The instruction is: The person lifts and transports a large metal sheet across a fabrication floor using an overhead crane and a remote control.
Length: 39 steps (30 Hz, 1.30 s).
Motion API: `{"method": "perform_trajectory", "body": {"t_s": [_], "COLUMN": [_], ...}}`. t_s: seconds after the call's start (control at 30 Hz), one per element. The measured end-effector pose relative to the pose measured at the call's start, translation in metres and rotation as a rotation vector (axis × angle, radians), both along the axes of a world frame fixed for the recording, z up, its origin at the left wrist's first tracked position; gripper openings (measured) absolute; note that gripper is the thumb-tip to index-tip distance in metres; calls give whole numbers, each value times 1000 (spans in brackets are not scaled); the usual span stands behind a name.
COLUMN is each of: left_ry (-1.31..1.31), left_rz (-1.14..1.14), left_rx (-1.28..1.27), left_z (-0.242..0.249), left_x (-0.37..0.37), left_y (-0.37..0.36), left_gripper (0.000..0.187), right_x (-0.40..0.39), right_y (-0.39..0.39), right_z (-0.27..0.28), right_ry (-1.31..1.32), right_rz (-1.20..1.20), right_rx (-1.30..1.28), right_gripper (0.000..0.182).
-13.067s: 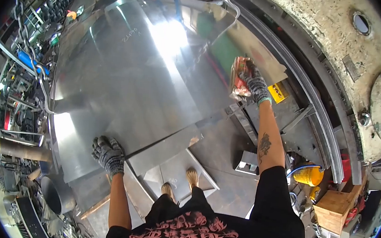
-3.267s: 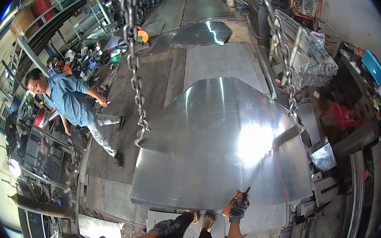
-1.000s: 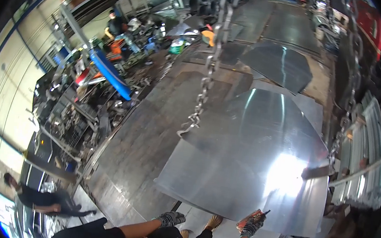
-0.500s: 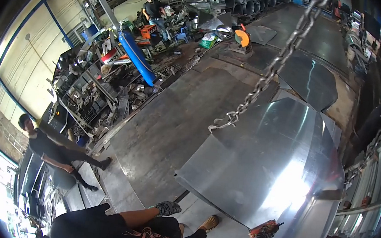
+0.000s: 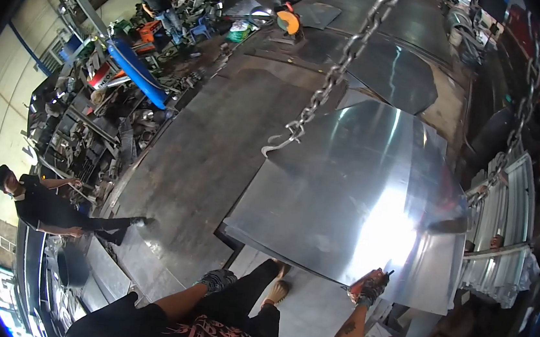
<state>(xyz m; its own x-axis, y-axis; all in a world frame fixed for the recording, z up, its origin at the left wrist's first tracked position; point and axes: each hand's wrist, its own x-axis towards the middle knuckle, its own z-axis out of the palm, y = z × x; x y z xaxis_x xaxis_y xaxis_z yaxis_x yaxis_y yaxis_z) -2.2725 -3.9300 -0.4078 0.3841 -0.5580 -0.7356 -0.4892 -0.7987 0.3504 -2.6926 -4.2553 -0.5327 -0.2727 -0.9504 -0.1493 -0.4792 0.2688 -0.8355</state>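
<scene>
My right hand, in a patterned grey glove, is closed round an orange-red remote control with a short black stub at its end. It is held over the near edge of a shiny metal sheet. My left hand, also gloved, hangs over my leg with its fingers loosely extended and nothing in it. Above the sheet's far left edge, a steel hook dangles from a heavy chain. More sheets lie under the shiny one, their edges showing.
A person in black stands at the left; another person is farther back by scrap piles. An orange cut-off saw stands beyond the dark plate floor. At the right, a second chain hangs near stacked pale metal lengths.
My view has swung right, so the scene sits farther left. My second shoe has come into view. The person at the left has raised an arm. My right hand keeps the remote control.
</scene>
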Motion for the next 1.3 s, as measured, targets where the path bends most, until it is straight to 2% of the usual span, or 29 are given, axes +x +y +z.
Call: {"method": "perform_trajectory", "body": {"t_s": [0.13,0.2,0.27,0.33,0.37,0.43,0.5,0.53,0.57,0.63,0.67,0.77,0.83,0.93,1.0,1.07,1.1,1.13,1.2,1.27,1.3], "left_ry": [5,-11,-34,-63,-67,8,48,33,30,99,84,13,-41,-77,-68,-118,-146,-170,-202,-208,-174], "left_rz": [-43,-55,-45,-154,-133,-101,-14,-48,-110,-48,-74,-87,-109,8,24,-21,7,29,32,133,193], "left_rx": [110,123,136,150,146,33,-53,-109,-111,-83,-99,-153,-215,-155,-12,17,65,117,58,46,69], "left_z": [2,-31,-36,-21,-33,-62,-14,-22,-4,42,31,-15,-29,-35,-50,-77,-75,-80,-121,-137,-148], "left_x": [10,22,25,22,25,34,20,18,13,1,1,5,5,3,16,20,20,20,25,20,17], "left_y": [-21,-29,-43,-93,-110,-131,-179,-193,-215,-248,-255,-241,-232,-211,-182,-143,-129,-118,-85,-61,-71], "left_gripper": [56,57,58,60,60,61,59,57,55,54,54,54,55,58,60,59,58,58,55,53,53], "right_x": [3,-5,-3,-6,3,17,8,9,13,21,26,46,62,79,93,102,107,112,117,117,116], "right_y": [-20,-23,-33,-48,-56,-54,-58,-62,-64,-71,-79,-99,-114,-130,-136,-141,-142,-145,-151,-155,-169], "right_z": [-6,-41,-43,-59,-50,-24,-49,-63,-66,-70,-75,-80,-83,-88,-90,-99,-99,-108,-119,-144,-161], "right_ry": [80,159,-124,222,218,-30,0,35,-278,-262,-210,-105,-78,-52,-39,-46,-47,-50,-70,-104,-118], "right_rz": [11,30,9,129,149,-61,-23,-5,-102,-49,-17,57,92,137,160,181,195,201,214,215,208], "right_rx": [16,-84,-88,19,11,93,81,63,99,101,82,49,22,-2,-20,-33,-45,-53,-67,-80,-89], "right_gripper": [71,68,67,65,65,64,64,65,64,63,61,56,53,49,46,43,42,41,39,37,36]}}
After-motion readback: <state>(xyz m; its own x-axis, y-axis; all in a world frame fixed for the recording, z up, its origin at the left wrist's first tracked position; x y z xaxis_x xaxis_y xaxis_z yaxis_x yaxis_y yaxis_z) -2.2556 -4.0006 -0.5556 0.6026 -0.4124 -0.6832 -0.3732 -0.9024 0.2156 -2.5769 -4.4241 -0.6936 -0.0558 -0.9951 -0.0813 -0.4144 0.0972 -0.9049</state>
